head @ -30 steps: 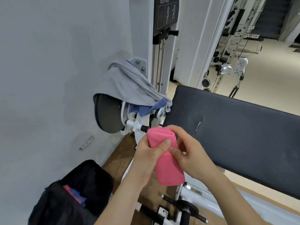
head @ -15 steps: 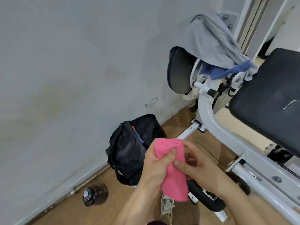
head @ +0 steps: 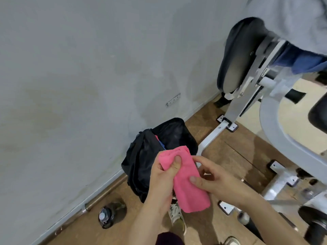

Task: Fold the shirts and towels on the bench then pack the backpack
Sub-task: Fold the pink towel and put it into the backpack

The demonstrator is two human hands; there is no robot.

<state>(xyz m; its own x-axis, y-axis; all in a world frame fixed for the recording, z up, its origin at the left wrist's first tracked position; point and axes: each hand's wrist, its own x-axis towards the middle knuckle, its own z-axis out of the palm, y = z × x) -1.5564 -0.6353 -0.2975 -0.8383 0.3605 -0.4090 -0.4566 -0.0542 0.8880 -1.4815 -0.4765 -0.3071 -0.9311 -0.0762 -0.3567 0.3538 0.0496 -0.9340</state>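
Low in the centre of the frame, both hands grip a folded pink towel: the left hand pinches its upper end, the right hand its middle, directly in front of the open black backpack by the wall.

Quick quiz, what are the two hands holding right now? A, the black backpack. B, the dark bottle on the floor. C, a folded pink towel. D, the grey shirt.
C: the left hand and right hand both pinch the folded pink towel, while the grey shirt hangs on the machine and the bottle and backpack sit on the floor.
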